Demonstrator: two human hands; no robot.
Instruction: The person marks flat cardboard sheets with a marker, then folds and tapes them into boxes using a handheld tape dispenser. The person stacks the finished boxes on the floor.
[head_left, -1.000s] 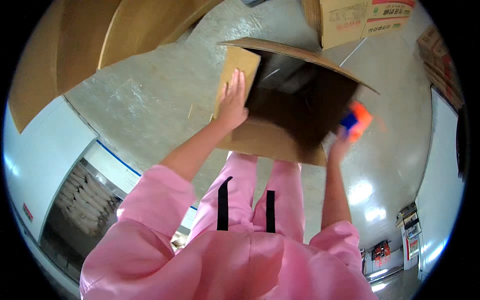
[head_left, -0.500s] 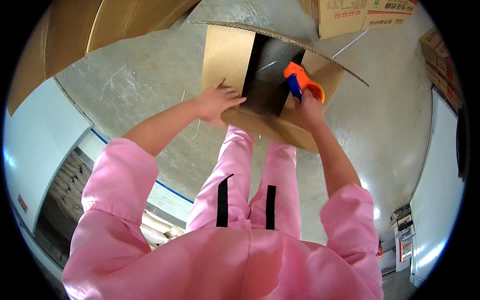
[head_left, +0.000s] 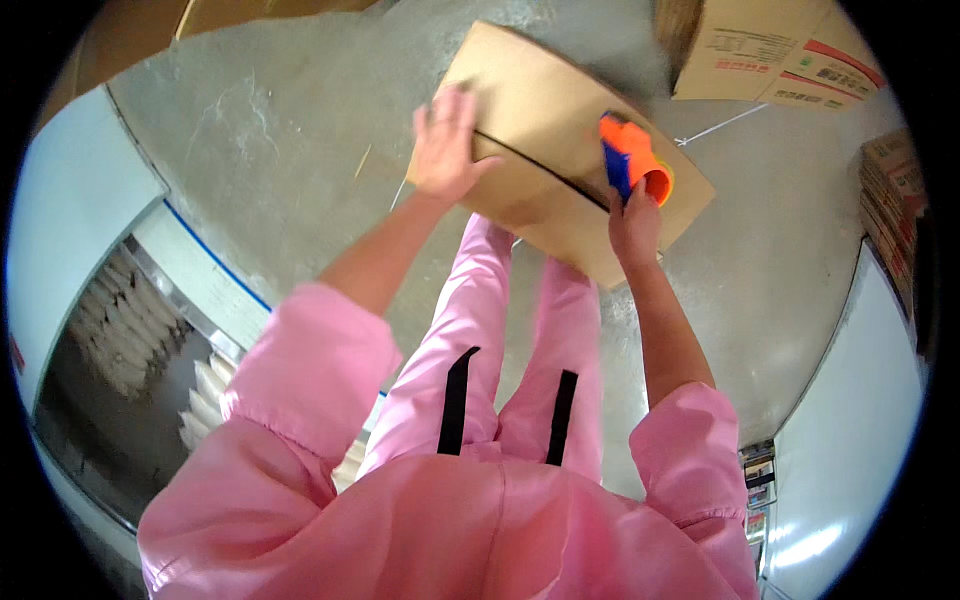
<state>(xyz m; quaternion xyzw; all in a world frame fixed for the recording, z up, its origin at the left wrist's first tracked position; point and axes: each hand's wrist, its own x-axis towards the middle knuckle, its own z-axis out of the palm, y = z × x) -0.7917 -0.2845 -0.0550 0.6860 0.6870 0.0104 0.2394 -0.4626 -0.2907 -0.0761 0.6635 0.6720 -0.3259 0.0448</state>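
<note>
A brown cardboard box (head_left: 545, 105) stands in front of my legs, its two large flaps folded in so that only a narrow dark gap runs between them. My left hand (head_left: 450, 145) lies with fingers spread on the left end of the flaps, across the gap. In my right hand (head_left: 636, 218) is an orange and blue tape dispenser (head_left: 634, 155), held by its grip over the right end of the box. Whether the dispenser touches the cardboard I cannot tell. The inside of the box is hidden.
Printed cartons (head_left: 775, 55) stand at the far right, with a stack of flat cardboard (head_left: 890, 215) beyond on the right. Large brown cardboard (head_left: 130, 45) lines the far left. Pale sacks (head_left: 125, 320) show through an opening on the left. A white cord (head_left: 725, 124) lies on the floor.
The far and near flaps have come down over the opening, and the box has turned clockwise. My left hand has moved forward onto the flaps; the dispenser has shifted slightly right.
</note>
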